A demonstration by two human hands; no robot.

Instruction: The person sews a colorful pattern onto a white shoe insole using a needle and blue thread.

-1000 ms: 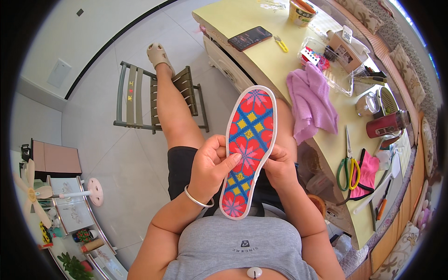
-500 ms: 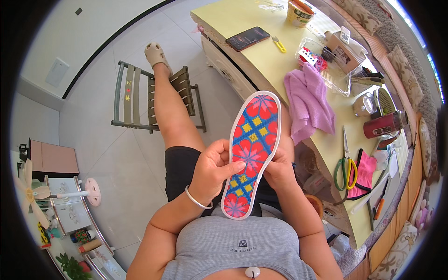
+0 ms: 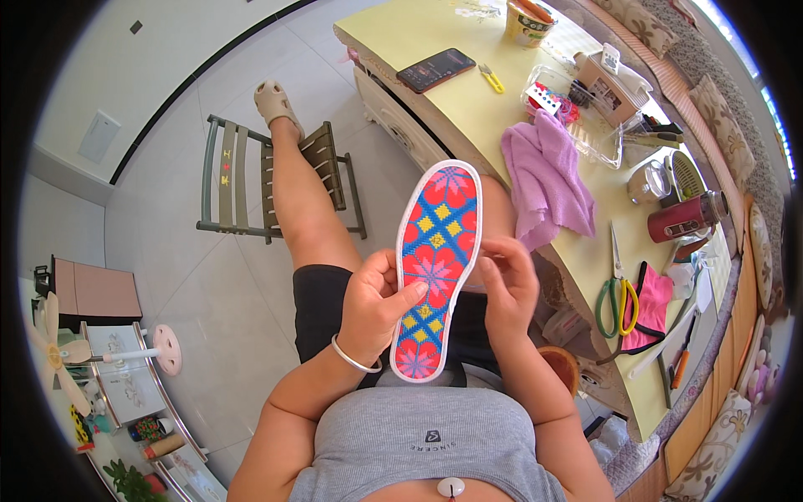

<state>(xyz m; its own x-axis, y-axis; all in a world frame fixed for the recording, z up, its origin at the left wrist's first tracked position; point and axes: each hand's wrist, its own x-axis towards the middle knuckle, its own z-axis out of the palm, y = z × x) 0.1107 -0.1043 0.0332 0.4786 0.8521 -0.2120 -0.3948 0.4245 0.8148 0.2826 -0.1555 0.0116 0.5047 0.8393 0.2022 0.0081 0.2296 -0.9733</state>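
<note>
Gripping from the left of centre frame, the left hand [image 3: 378,305] was clamped on the embroidered insole [image 3: 437,268], thumb across its patterned face, a silver bangle [image 3: 351,358] at the wrist. That insole stood nearly upright in mid-frame above the lap, toe end up. Right of it, the right hand [image 3: 504,284] pinched its right edge, fingers closed on it. Further right, a purple cloth [image 3: 545,180] and green-handled scissors [image 3: 617,293] lay on the yellow table [image 3: 468,109].
</note>
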